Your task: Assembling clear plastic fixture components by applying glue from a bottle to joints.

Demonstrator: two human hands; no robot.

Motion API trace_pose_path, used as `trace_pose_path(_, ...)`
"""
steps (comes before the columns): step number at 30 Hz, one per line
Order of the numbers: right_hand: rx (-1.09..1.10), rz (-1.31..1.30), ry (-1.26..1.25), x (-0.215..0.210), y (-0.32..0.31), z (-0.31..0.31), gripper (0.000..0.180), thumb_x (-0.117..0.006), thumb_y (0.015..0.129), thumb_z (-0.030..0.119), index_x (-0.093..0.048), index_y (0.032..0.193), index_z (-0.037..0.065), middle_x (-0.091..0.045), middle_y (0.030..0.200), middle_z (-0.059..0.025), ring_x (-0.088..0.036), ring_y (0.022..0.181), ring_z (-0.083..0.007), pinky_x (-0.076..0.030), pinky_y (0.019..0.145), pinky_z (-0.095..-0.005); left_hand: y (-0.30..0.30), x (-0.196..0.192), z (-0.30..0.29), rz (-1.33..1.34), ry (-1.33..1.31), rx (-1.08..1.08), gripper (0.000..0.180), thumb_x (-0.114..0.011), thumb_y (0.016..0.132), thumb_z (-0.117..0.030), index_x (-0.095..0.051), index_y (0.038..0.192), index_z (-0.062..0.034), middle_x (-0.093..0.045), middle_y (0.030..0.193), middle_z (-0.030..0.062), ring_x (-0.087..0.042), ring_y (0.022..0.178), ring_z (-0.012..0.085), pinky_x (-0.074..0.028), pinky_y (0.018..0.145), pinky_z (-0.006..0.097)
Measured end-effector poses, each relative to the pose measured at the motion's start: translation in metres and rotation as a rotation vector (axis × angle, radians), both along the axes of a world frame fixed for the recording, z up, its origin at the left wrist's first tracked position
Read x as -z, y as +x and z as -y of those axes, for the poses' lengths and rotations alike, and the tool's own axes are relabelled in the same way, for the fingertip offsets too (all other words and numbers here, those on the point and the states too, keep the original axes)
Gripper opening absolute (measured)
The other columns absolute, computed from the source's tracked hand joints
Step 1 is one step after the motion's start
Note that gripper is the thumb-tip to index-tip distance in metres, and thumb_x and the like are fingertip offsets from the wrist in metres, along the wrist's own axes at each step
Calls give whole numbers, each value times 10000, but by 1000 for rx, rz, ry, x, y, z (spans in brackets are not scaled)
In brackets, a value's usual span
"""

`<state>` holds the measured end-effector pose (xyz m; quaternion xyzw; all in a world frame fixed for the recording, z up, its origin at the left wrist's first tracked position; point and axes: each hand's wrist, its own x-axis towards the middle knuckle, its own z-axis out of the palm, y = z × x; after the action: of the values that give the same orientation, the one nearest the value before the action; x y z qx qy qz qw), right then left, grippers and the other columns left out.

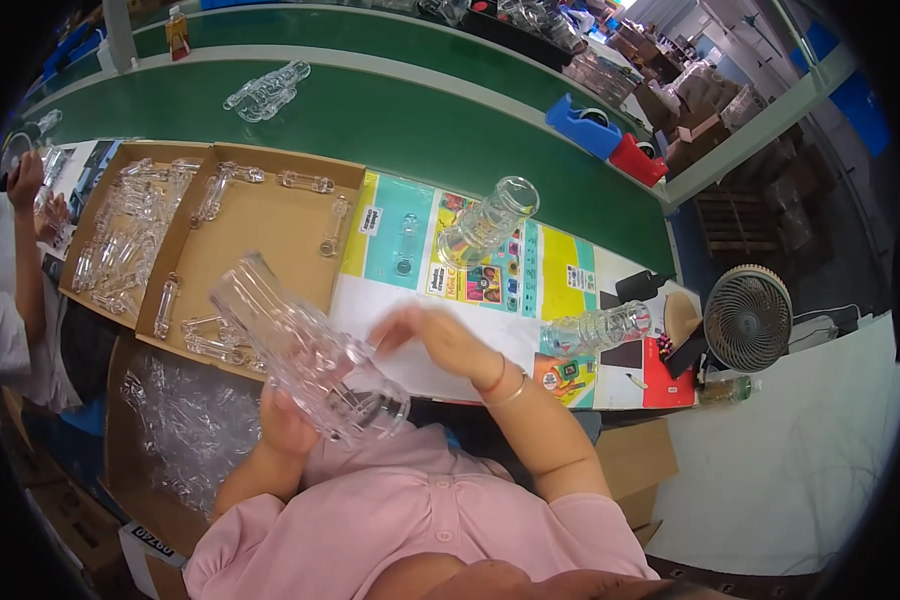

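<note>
My left hand (288,425) grips a large clear glass tube vessel (285,325) near its lower part and holds it tilted in front of my chest. Its wide tube points up and to the left, over the cardboard tray's edge. My right hand (435,338) is raised just right of the glass, its fingers curved toward it and smeared by motion, so whether they touch it is unclear. Beyond my right hand, a similar glass vessel (485,225) stands on the printed sheets. Another ribbed glass vessel (598,330) lies to the right. A small glass tube (406,245) lies on the turquoise sheet.
The cardboard tray (280,215) holds several small glass pieces; a fuller one (135,235) adjoins it. Clear plastic bags (190,420) fill a box below. A fan (748,318), tape dispensers (585,125) and a glass piece (268,92) on the green surface surround me. A co-worker's arm (28,250) is left.
</note>
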<state>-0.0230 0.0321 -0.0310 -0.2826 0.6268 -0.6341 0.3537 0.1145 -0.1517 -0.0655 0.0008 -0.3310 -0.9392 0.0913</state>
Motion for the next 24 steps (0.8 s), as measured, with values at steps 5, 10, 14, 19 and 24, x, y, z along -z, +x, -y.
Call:
trace_pose_path(5, 427, -1091, 894, 7, -43, 43, 524, -592, 830, 316, -450, 1179, -48, -586, 778, -169, -612, 657, -300, -501, 621, -354, 0, 11, 11, 5, 24, -8, 767, -640, 794, -444, -301, 1345, -30, -437, 1294, 156, -446, 1190, 328, -420, 946, 489)
trace_pose_path(10, 563, -1248, 913, 56, -70, 43, 568, -616, 794, 243, -405, 1211, -80, -527, 856, -192, -572, 767, -322, -487, 645, -373, 2, 3, 1, -23, -155, -38, 787, -666, 779, -414, -296, 1336, 2, -449, 1260, 137, -459, 1169, 310, -430, 934, 479)
trace_pose_path(14, 508, -1174, 638, 68, -52, 21, 478, -586, 796, 130, -411, 1198, -61, -505, 907, -197, -536, 891, -309, -458, 748, -377, 1, 2, 0, 21, -148, -53, 788, -675, 775, -391, -293, 1327, 21, -457, 1229, 134, -484, 1126, 298, -437, 926, 475)
trace_pose_path(19, 390, -636, 433, 27, 12, -27, 345, -550, 840, 86, -439, 1147, -26, -491, 879, -114, -506, 812, -240, -431, 744, -328, -3, -11, -10, 108, -110, 15, 781, -666, 782, -392, -288, 1326, 22, -456, 1221, 141, -493, 1110, 290, -445, 917, 469)
trace_pose_path(24, 386, -39, 113, -16, 63, -64, 321, -370, 981, 286, -478, 1086, 3, -463, 836, -2, -417, 727, -83, -370, 672, -228, -6, -13, -30, 110, -148, 207, 847, -716, 743, -398, -273, 1341, 5, -459, 1226, 129, -496, 1111, 269, -433, 933, 449)
